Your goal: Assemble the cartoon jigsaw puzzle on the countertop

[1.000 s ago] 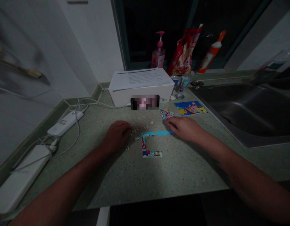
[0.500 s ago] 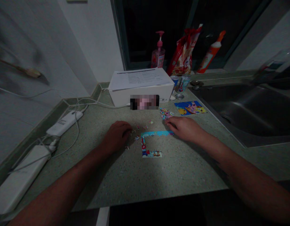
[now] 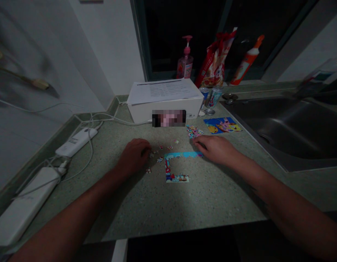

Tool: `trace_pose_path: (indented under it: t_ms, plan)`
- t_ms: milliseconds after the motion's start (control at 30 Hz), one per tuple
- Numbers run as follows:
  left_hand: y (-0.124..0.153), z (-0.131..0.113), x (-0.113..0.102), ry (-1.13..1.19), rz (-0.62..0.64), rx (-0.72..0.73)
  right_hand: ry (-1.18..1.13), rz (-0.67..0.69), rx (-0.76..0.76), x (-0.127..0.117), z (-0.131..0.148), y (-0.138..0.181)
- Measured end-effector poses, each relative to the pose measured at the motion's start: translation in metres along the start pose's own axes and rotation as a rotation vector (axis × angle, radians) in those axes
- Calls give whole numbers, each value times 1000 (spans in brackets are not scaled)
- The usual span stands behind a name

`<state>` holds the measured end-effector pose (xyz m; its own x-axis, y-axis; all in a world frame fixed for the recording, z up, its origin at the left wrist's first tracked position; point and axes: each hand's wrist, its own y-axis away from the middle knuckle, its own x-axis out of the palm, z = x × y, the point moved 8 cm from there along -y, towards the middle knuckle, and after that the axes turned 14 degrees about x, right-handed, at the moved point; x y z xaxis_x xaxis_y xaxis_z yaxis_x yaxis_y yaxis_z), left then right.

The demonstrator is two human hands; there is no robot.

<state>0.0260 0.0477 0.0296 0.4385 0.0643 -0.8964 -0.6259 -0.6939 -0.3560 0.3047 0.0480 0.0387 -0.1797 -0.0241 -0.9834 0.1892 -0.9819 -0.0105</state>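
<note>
A partly joined jigsaw frame, blue along its top edge and coloured at the bottom, lies on the speckled counter. My left hand rests knuckles up, fingers curled, beside a few loose pieces just left of the frame. My right hand lies on the counter with its fingertips at the frame's top right corner, fingers pressed down together. A small heap of loose pieces sits just beyond that hand. What either hand holds is hidden.
A white box topped with paper stands behind the puzzle. A picture card lies right of it, beside small cans. Steel sink at right. Power bricks and cables at left. Pump bottle, snack bag and orange bottle on the sill.
</note>
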Motion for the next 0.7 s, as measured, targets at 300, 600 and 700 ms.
trace_pose_path:
  t_ms: [300,600,700]
  plan:
    - [1,5,-8,18,-48,-39,-26,-41,9,-5,-2,0]
    - [1,3,-17,-29,-108,-79,29,16,19,-3,0,-1]
    - [2,2,-24,-46,-163,-94,30,8,21,-3,0,-1]
